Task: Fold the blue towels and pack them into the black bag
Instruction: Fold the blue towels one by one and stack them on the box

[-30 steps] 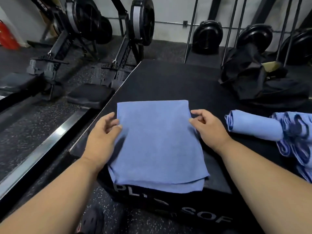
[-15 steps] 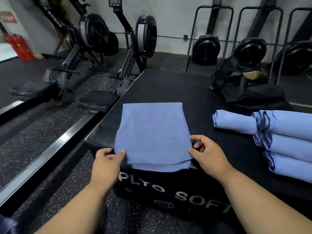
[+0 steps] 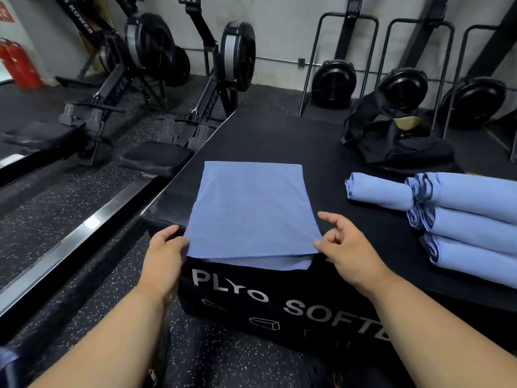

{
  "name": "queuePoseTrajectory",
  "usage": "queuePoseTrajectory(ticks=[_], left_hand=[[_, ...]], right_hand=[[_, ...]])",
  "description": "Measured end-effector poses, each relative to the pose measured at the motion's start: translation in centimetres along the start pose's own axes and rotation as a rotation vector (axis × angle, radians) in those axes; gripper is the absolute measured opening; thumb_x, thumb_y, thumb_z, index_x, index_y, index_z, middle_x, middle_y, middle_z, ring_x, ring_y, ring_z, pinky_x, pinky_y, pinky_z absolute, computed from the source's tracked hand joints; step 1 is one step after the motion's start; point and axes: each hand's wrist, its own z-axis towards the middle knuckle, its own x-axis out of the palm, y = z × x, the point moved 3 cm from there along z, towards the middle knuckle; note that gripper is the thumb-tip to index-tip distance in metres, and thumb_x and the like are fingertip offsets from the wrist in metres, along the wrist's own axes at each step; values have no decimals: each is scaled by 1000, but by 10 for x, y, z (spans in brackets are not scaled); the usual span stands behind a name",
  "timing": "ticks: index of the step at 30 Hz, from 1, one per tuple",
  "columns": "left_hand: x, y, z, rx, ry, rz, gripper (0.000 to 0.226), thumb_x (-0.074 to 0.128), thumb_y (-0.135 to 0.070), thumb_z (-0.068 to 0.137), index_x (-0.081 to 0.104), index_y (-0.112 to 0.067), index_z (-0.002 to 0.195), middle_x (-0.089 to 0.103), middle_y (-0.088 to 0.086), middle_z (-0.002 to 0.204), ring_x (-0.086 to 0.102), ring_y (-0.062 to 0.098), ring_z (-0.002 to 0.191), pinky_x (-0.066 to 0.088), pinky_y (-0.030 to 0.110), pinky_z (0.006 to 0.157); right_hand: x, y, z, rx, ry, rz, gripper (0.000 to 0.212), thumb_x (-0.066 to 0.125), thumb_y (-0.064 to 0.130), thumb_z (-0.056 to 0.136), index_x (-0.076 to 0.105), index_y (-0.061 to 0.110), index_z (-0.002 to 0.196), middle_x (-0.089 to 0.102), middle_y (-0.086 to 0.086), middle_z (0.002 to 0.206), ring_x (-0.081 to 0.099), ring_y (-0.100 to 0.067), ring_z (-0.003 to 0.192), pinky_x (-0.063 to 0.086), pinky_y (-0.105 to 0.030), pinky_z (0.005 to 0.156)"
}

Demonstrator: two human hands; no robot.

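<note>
Both hands [image 3: 165, 252] [image 3: 345, 247] have lifted the blue towel's [image 3: 251, 208] near corners.

One flat folded blue towel [image 3: 251, 208] on the bench [image 3: 279, 141], two hands at its near corners: left hand [image 3: 165, 253], right hand [image 3: 347, 247]. Rolled blue towels at right: four counted, one single roll [image 3: 377, 191] and a stack of three [image 3: 470, 219], the stack cut off by the frame edge. One black bag [image 3: 391, 138] far right; two rowing machines [image 3: 195, 88] far left; three black fan wheels [image 3: 334, 82] along the far wall; one red extinguisher [image 3: 16, 65].
</note>
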Motion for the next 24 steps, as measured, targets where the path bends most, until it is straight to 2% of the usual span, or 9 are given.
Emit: queuePoseTrajectory(ticks=[3, 5, 9, 13, 15, 17, 19, 21, 24], left_hand=[[3, 6, 8, -20, -3, 70, 38, 66, -14, 87, 62, -19, 125, 75, 7, 109, 72, 19, 90, 56, 35, 74], [2, 7, 12, -18, -22, 139, 42, 68, -25, 77, 64, -24, 119, 76, 5, 107, 72, 21, 94, 58, 40, 80], [5, 12, 13, 11, -9, 289, 48, 71, -26, 80, 50, -21, 122, 71, 0, 100, 68, 21, 95, 51, 37, 76], [11, 22, 14, 24, 60, 307, 57, 73, -19, 89, 32, -18, 129, 72, 5, 93, 66, 16, 84, 50, 31, 72], [12, 22, 12, 46, 59, 312, 57, 72, -18, 92, 31, -17, 131, 73, 5, 91, 65, 13, 80, 50, 28, 70], [15, 18, 5, 60, 61, 312, 51, 70, -17, 96, 32, -15, 130, 73, 5, 92, 63, 11, 78, 49, 20, 60], [20, 15, -3, 66, 78, 304, 40, 65, -13, 99, 36, -12, 126, 69, 8, 88, 59, 12, 71, 45, 12, 46], [21, 9, -12, 80, 77, 277, 34, 59, -6, 98, 38, -10, 123, 63, 10, 84, 55, 15, 68, 41, 11, 41], [18, -5, -26, 107, 65, 186, 36, 53, -2, 94, 38, -18, 122, 59, 4, 83, 52, 17, 72, 47, 20, 52]], right_hand=[[5, 3, -2, 12, 67, -161, 66, 69, 10, 91, 45, 53, 134, 58, 4, 74, 54, -6, 65, 48, -18, 66], [8, 1, -1, -13, 78, -236, 70, 67, 10, 89, 43, 53, 139, 55, 5, 72, 53, -5, 63, 47, -16, 64], [15, -8, -1, -78, 80, -484, 76, 65, 17, 86, 40, 47, 152, 55, 7, 86, 57, -10, 77, 52, -25, 76], [17, 1, -11, -434, -56, -740, 73, 73, 27, 78, 52, 38, 147, 46, 10, 110, 53, -11, 98, 48, -32, 91], [27, -3, -18, -575, 31, -919, 76, 75, 42, 71, 54, 39, 144, 49, 8, 119, 53, -17, 105, 43, -38, 93], [38, -12, -20, -624, 142, -1039, 81, 78, 40, 69, 54, 39, 145, 53, 7, 121, 53, -19, 105, 44, -39, 91], [40, -16, -16, -658, 111, -1054, 77, 79, 22, 70, 57, 34, 143, 58, 7, 115, 56, -21, 97, 48, -40, 85], [37, -10, -13, -658, 22, -966, 67, 70, 12, 73, 63, 29, 138, 64, 7, 103, 57, -22, 86, 51, -41, 77], [33, 5, -19, -590, -95, -765, 56, 51, 17, 79, 69, 24, 131, 72, 8, 99, 62, -23, 82, 56, -46, 77]])
